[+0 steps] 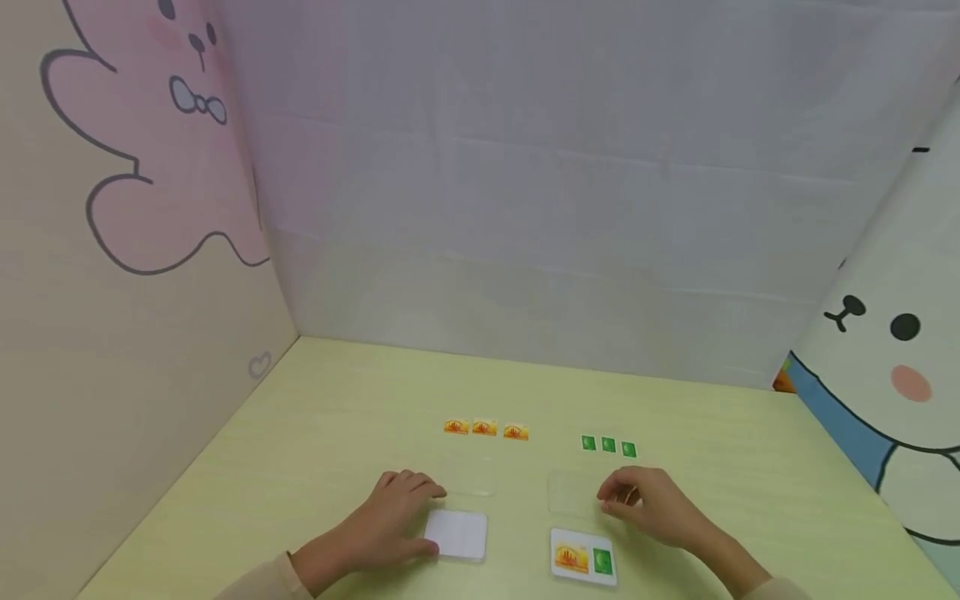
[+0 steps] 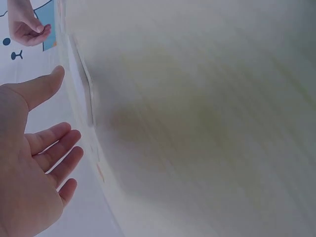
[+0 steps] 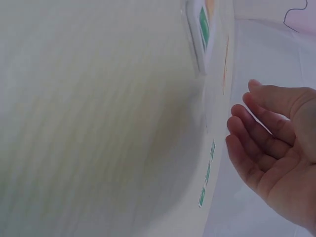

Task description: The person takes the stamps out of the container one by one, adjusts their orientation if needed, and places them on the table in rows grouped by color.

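My left hand (image 1: 396, 521) hovers at the left side of a stack of white cards (image 1: 457, 534), thumb near its edge and fingers spread. In the left wrist view nothing lies between the fingers of this left hand (image 2: 34, 148). My right hand (image 1: 651, 504) is by the right edge of a clear rectangular piece (image 1: 572, 493), fingers loosely bent. The right wrist view shows the right hand (image 3: 276, 143) holding nothing. Below it lies a white card stack with an orange and a green picture (image 1: 583, 557). Another clear rectangular piece (image 1: 471, 477) lies beyond the white stack.
Three small orange picture stickers (image 1: 484, 427) lie in a row farther back on the pale yellow table (image 1: 360, 392). Three small green ones (image 1: 608, 445) lie to their right. Cartoon-printed walls stand at the left (image 1: 150, 333) and right, with a plain white sheet (image 1: 525, 208) behind.
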`<state>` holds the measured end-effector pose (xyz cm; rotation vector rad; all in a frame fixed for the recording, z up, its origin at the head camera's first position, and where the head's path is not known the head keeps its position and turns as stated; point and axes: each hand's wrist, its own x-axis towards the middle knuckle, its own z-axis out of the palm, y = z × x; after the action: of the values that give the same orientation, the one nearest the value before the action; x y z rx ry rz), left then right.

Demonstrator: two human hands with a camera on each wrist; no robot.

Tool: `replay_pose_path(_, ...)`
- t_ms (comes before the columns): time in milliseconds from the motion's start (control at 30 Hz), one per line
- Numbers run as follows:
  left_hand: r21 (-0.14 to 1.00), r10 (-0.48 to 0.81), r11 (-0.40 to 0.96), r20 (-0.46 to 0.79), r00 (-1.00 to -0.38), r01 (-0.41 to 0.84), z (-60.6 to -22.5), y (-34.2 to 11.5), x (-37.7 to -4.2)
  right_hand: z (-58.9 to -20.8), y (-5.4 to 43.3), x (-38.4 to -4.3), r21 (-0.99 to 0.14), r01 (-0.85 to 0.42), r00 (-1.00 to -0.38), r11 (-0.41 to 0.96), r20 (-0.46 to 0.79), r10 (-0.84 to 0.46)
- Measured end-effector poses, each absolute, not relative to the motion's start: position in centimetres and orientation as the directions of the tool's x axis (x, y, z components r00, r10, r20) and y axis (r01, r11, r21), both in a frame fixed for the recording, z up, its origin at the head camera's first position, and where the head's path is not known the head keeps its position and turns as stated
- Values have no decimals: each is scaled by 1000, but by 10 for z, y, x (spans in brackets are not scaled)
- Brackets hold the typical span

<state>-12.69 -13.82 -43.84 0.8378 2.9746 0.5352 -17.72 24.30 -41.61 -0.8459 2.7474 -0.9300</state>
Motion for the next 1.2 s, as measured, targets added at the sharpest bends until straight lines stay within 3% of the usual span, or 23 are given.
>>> replay_pose_path(400,318,519,791,102,-849,522,-436,-134,-130,-422,245,-166,-498,-533,-826,685,129,-549)
replay_pose_path(600,325,523,789,92,-847,522,-436,-129,-131,-424,246,-159,-436,-507,-846,743,89,-525)
replay_pose_path(933,328,560,765,88,-824,555,-432,-118,-131,-432,249,-149,-191,-563,-826,804,135,-547)
replay_pose_path(1200,333,579,756,58,-813,563,-430,-105,-134,-432,250,-143,-141,-574,-818,807,135,-559)
